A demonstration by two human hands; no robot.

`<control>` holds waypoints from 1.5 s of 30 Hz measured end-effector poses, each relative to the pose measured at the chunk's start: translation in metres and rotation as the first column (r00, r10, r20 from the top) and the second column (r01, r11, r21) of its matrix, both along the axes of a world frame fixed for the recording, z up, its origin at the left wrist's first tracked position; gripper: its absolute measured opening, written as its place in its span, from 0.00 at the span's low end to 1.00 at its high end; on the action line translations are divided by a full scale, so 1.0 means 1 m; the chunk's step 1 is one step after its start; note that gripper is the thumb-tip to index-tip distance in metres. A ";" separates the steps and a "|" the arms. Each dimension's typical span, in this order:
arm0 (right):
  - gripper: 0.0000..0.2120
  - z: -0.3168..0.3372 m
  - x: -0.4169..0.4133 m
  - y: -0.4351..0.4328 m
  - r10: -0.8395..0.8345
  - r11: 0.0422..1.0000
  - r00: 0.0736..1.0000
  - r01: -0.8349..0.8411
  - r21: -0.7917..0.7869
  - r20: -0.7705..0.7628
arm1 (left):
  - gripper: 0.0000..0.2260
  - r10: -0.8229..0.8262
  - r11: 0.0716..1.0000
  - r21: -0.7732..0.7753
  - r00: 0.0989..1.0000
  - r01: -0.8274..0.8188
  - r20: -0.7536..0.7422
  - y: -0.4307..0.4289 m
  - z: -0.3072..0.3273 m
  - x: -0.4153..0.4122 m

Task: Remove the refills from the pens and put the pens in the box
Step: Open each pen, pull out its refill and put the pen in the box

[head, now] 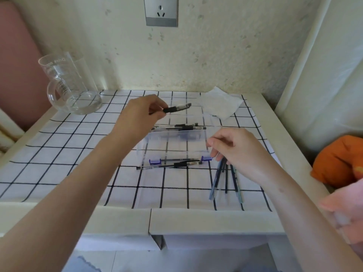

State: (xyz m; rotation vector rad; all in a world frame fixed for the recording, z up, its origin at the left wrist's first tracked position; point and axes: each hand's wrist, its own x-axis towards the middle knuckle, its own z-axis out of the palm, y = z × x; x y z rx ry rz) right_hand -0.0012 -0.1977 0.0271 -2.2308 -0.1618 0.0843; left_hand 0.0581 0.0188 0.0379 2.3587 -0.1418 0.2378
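A clear plastic box point(208, 118) with its lid point(172, 146) folded open toward me lies mid-table; two pens point(182, 127) rest inside it. My left hand point(141, 112) pinches a black-grip pen point(177, 108) and holds it in the air over the box's far side. My right hand point(233, 152) hovers with curled fingers over the top ends of several refills point(225, 179) fanned out on the cloth to the right of the lid; whether it grips one I cannot tell. Another pen point(169, 165) lies in front of the lid by its two purple clasps point(155, 161).
A glass measuring jug point(68, 85) stands at the back left. A crumpled white tissue point(220, 104) lies at the back right. The checked cloth point(59, 146) covers the small table. An orange cushion point(337, 160) sits off the table's right edge.
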 end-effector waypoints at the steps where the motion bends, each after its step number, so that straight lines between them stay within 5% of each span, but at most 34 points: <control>1: 0.08 -0.001 -0.001 0.000 0.006 1.000 1.000 -0.006 -0.012 -0.010 | 0.06 -0.032 0.999 0.037 0.999 0.033 -0.024 -0.004 -0.003 0.011; 7: 0.07 -0.003 -0.001 0.002 0.026 0.999 0.999 -0.027 -0.020 -0.040 | 0.08 -0.119 0.977 0.163 0.984 0.140 -0.133 -0.021 -0.031 0.044; 20: 0.08 -0.003 -0.001 -0.005 0.039 0.987 0.998 -0.045 -0.153 -0.042 | 0.06 -0.133 0.991 -0.023 0.990 0.134 0.049 -0.018 -0.010 -0.050; 24: 0.08 -0.002 0.000 -0.005 0.005 0.989 1.000 -0.008 -0.146 -0.021 | 0.07 -0.139 0.977 0.156 0.990 0.143 -0.035 -0.013 -0.039 -0.086; 31: 0.08 -0.004 -0.002 -0.003 0.019 0.984 0.999 -0.026 -0.176 -0.038 | 0.12 -0.179 0.901 0.415 0.979 0.123 0.099 -0.017 -0.074 -0.089; 45: 0.07 -0.007 -0.003 0.001 0.095 0.969 0.994 -0.103 -0.225 -0.046 | 0.13 -0.063 0.875 0.484 0.992 0.003 0.108 -0.036 -0.077 -0.091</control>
